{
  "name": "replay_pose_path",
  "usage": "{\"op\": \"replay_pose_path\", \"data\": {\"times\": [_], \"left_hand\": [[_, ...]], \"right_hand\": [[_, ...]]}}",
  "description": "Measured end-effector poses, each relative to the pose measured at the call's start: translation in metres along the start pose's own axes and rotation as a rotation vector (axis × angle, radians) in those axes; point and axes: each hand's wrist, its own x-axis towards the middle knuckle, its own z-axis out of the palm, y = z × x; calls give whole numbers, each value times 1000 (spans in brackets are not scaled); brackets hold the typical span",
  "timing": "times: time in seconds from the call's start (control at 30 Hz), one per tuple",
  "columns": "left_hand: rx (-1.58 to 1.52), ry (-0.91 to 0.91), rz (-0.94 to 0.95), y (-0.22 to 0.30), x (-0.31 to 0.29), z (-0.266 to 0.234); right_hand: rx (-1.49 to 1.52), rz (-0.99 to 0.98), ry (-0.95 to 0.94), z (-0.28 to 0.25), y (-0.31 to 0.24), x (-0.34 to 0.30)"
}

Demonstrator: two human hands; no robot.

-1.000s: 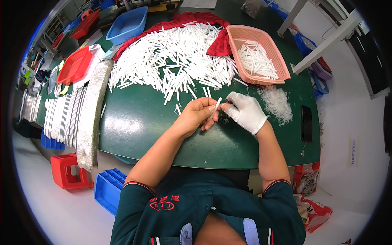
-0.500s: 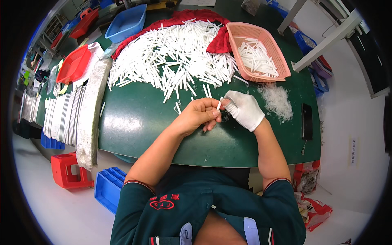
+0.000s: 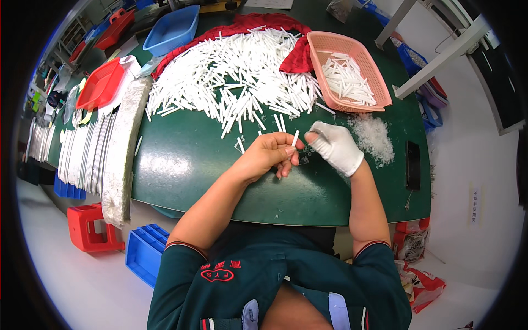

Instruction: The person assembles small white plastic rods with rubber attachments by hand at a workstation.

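A short white stick [image 3: 295, 138] stands nearly upright between the thumb and fingers of my bare left hand [image 3: 271, 154]. Just to its right is my right hand [image 3: 336, 147], in a white glove that leaves the thumb tip bare. That thumb is bent against the curled fingers, a small gap away from the stick; whether anything sits in the pinch is too small to make out. Beyond both hands spreads a large heap of similar white sticks [image 3: 220, 71], partly on a red cloth [image 3: 297, 58]. A few loose sticks lie close to my left hand.
A pink basket [image 3: 379, 88] at the back right contains more white sticks. Thin clear scraps [image 3: 374, 137] lie beside my right hand, and a black phone [image 3: 412, 165] rests near the green table's [image 3: 181, 181] right edge. Leftward stand a red tray [image 3: 102, 85] and a pale slab [image 3: 124, 159].
My right hand has drawn back to the right, away from the stick it was touching. The left hand still holds that stick in about the same place.
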Motion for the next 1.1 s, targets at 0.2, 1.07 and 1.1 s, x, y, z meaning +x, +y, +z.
{"op": "replay_pose_path", "data": {"times": [0.2,1.07,1.1], "left_hand": [[7,-23,6,2,-1,1],[-3,-69,10,-1,0,-3],[-12,-65,-7,0,0,-3]], "right_hand": [[-337,-51,21,8,-6,1],[514,121,-54,-11,8,-7],[398,132,-21,-9,11,-4]]}}
